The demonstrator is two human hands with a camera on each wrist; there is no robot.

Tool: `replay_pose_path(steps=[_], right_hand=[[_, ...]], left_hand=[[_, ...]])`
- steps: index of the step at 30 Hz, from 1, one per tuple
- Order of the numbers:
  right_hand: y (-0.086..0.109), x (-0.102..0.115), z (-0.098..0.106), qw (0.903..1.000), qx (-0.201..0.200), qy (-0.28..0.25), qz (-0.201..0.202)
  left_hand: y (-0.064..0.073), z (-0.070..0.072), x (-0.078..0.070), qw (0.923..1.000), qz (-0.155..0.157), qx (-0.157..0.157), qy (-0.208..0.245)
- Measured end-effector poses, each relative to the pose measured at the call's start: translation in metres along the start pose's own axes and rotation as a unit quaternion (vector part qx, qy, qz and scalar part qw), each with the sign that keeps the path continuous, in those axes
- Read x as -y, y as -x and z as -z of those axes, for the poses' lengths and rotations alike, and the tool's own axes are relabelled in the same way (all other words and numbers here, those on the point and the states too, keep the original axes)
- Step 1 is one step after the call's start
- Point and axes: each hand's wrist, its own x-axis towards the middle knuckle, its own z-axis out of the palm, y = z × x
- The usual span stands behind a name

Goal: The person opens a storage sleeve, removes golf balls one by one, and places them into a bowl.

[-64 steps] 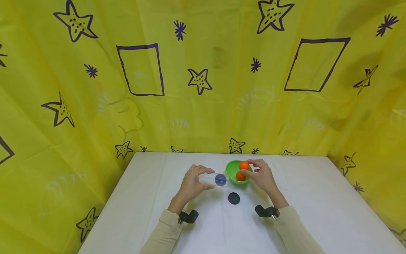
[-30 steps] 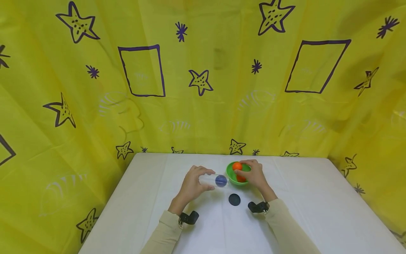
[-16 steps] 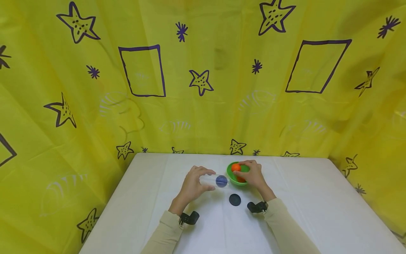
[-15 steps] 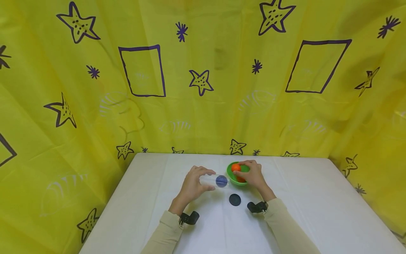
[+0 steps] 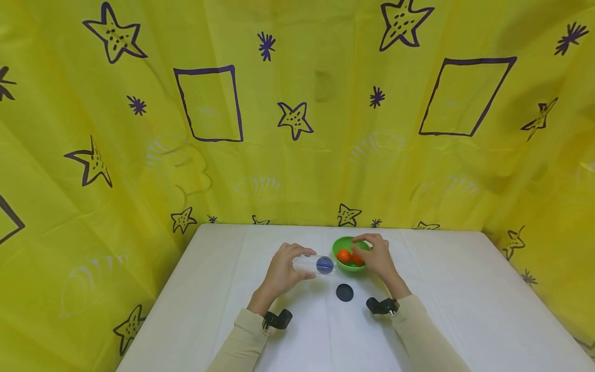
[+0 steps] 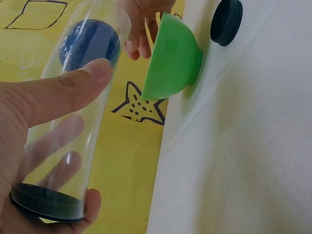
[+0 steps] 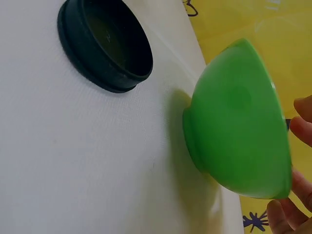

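My left hand [image 5: 281,266] grips a clear plastic tube [image 6: 97,141], tilted on its side, with the thumb along one wall and fingers behind it. Inside, towards the far end, sits a blue ball [image 5: 325,265]; a dark cap [image 6: 46,200] closes the end near my palm. Just right of the tube stands a green bowl [image 5: 343,242] holding two orange balls, one on the left [image 5: 343,256] and one on the right [image 5: 358,259]. Over the bowl's right rim hovers my right hand [image 5: 380,257], fingers parted and nothing between them.
A loose black cap [image 7: 109,44] lies on the white table in front of the bowl, its hollow side up. Behind the white table [image 5: 232,289] hangs a yellow curtain [image 5: 316,170] with drawn stars. Each wrist wears a small black camera.
My right hand carried an orange ball leftward over the bowl, then let it go. That ball now lies in the bowl beside the other, and the hand has drawn slightly right. My left hand stays put.
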Motion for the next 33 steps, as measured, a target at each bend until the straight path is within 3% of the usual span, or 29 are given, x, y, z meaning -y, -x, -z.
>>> replay_pose_path(steps=[12,16,21,33], right_hand=[[0.040,0.014,0.016,0.9990,-0.031,-0.008,0.032],[0.055,0.019,0.015,0.9981,0.022,-0.034,0.046],[0.066,0.020,0.009,0.9889,0.115,-0.079,0.052],[0.070,0.019,-0.003,0.9745,0.179,-0.110,0.078]], left_hand=[[0.000,-0.002,0.000,1.0000,-0.005,0.000,-0.004],[-0.001,-0.003,-0.001,0.9999,-0.001,0.001,-0.010],[-0.001,-0.003,-0.002,0.9998,0.011,0.008,-0.015],[-0.001,-0.006,-0.004,0.9994,0.015,0.022,-0.024]])
